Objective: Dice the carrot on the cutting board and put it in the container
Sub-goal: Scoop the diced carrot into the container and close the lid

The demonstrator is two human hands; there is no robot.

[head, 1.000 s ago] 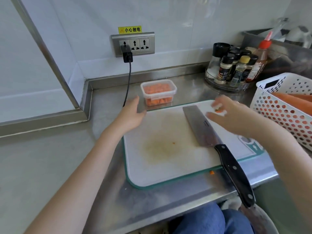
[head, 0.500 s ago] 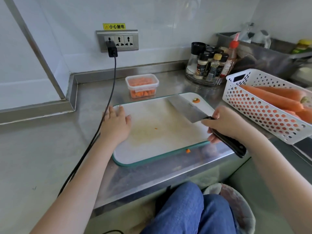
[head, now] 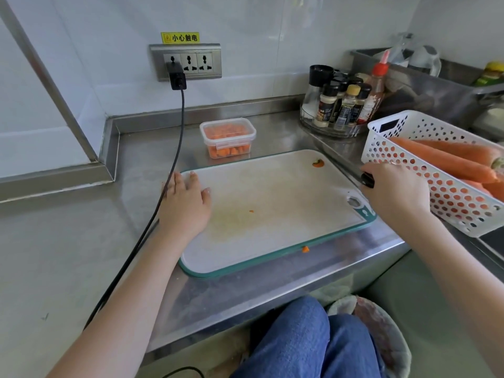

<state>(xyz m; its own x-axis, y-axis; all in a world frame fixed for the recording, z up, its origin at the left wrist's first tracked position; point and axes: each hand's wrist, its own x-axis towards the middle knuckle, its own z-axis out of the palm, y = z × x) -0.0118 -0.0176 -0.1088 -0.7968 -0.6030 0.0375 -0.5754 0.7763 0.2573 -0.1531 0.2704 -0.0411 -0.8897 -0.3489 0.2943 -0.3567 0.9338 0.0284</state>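
Nearly done, by the look of it: cutting board [head: 272, 200] bare but for a carrot stub [head: 318, 163] at 1 o'clock and stray bits; diced carrot sits in the container [head: 228, 140] at 12. Left hand [head: 184, 205] flat at 9, fingers straight; right hand [head: 395, 192] at 3 gripping a black knife handle [head: 367, 180]. Whole carrots [head: 447, 162] in the white basket [head: 409, 162] at 3

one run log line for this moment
left hand: flat on cutting board | right hand: grips knife handle | container: diced carrot inside
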